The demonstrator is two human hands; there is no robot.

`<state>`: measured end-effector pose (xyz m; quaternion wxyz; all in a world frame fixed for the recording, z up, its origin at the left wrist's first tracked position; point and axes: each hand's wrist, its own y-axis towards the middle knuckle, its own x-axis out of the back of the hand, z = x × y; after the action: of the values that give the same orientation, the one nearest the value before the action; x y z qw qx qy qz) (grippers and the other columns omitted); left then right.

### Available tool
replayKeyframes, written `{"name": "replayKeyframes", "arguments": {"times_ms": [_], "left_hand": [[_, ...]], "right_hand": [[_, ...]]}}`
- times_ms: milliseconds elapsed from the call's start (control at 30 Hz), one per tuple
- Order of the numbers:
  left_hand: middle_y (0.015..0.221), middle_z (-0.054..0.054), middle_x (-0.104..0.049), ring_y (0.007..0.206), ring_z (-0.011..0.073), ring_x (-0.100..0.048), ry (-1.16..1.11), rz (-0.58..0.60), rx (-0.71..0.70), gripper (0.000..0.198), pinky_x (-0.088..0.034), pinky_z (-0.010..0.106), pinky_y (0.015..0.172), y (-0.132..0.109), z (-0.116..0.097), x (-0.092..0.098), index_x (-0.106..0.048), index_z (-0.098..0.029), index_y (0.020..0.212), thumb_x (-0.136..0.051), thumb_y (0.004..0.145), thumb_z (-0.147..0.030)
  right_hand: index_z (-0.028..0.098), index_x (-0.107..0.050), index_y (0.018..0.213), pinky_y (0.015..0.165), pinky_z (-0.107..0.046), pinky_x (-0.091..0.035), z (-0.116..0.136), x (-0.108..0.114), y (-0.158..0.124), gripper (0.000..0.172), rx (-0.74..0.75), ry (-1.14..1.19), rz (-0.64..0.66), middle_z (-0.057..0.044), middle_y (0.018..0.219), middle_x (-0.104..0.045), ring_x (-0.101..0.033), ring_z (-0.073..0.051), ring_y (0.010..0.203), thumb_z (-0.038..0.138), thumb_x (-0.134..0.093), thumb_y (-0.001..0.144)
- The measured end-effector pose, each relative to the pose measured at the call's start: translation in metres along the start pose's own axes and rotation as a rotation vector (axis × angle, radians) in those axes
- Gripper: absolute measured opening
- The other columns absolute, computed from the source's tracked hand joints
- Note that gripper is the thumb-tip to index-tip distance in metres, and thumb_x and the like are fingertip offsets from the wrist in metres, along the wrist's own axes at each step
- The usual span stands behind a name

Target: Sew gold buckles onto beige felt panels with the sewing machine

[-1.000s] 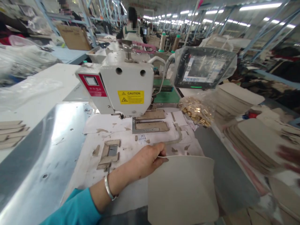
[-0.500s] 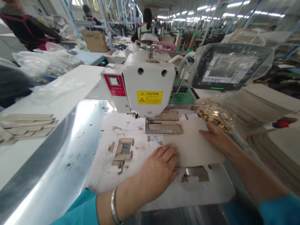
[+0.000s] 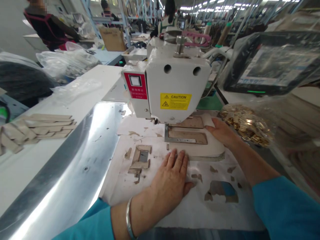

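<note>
A beige fabric panel [image 3: 212, 148] lies under the metal clamp frame [image 3: 186, 136] of a white sewing machine [image 3: 175, 90]. My left hand [image 3: 171, 180] lies flat with fingers stretched out, its fingertips on the panel's near left edge. My right hand [image 3: 220, 131] rests flat on the panel's right side, next to the clamp. Both sleeves are teal, and a silver bangle is on my left wrist.
A bag of gold metal fittings [image 3: 246, 128] sits right of the machine below a plastic-wrapped touchscreen [image 3: 272, 65]. Beige strips [image 3: 35, 128] are stacked at left. A small taped template [image 3: 140, 160] lies on the paper-covered bed. Other people work at the back.
The beige panel has been slid forward under the machine's clamp. Both hands moved with it toward the machine, and my view has come closer.
</note>
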<state>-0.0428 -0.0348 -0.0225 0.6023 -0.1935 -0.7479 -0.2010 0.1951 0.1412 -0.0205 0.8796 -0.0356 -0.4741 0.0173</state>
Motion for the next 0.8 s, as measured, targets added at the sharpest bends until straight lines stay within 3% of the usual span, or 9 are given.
{"name": "replayKeyframes", "arguments": {"times_ms": [100, 200, 333, 500, 800], "left_hand": [[0.147, 0.024, -0.043, 0.135, 0.0382, -0.04, -0.012, -0.013, 0.008, 0.07, -0.034, 0.049, 0.112, 0.005, 0.005, 0.001, -0.042, -0.001, 0.141, -0.054, 0.092, -0.049], [0.135, 0.018, -0.053, 0.125, 0.0338, -0.047, -0.036, -0.026, -0.008, 0.059, -0.035, 0.048, 0.112, 0.011, 0.013, 0.006, -0.048, -0.006, 0.136, -0.059, 0.091, -0.042], [0.121, 0.01, -0.056, 0.113, 0.0297, -0.049, -0.082, -0.056, -0.03, 0.047, -0.042, 0.046, 0.105, 0.016, 0.019, 0.013, -0.053, -0.015, 0.131, -0.061, 0.09, -0.037], [0.109, 0.008, -0.056, 0.105, 0.0297, -0.049, -0.076, -0.036, -0.021, 0.04, -0.046, 0.048, 0.097, 0.018, 0.016, 0.016, -0.057, -0.019, 0.126, -0.059, 0.091, -0.038], [0.11, 0.008, -0.056, 0.106, 0.0295, -0.048, -0.054, -0.033, -0.018, 0.038, -0.045, 0.048, 0.098, 0.018, 0.013, 0.014, -0.058, -0.019, 0.125, -0.06, 0.091, -0.036]], "right_hand": [[0.014, -0.054, 0.13, 0.082, -0.041, -0.053, -0.003, 0.004, -0.01, 0.048, 0.096, -0.116, -0.158, -0.017, 0.112, -0.067, -0.066, -0.031, 0.097, 0.03, -0.058, 0.084], [0.015, -0.045, 0.14, 0.087, -0.044, -0.055, -0.014, 0.01, -0.039, 0.055, 0.375, -0.085, -0.284, -0.018, 0.127, -0.061, -0.064, -0.03, 0.106, 0.03, -0.055, 0.087], [0.019, -0.05, 0.14, 0.105, -0.048, -0.047, -0.031, 0.01, -0.099, 0.045, 0.636, -0.183, -0.144, -0.015, 0.136, -0.058, -0.055, -0.028, 0.126, 0.031, -0.047, 0.096], [0.011, -0.044, 0.146, 0.112, -0.051, -0.041, -0.04, -0.005, -0.144, 0.053, 0.712, -0.394, -0.1, -0.018, 0.148, -0.045, -0.04, -0.03, 0.139, 0.03, -0.048, 0.097], [0.008, -0.055, 0.137, 0.111, -0.047, -0.042, -0.036, -0.008, -0.148, 0.047, 0.694, -0.435, -0.165, -0.018, 0.143, -0.051, -0.047, -0.029, 0.134, 0.031, -0.05, 0.096]]}}
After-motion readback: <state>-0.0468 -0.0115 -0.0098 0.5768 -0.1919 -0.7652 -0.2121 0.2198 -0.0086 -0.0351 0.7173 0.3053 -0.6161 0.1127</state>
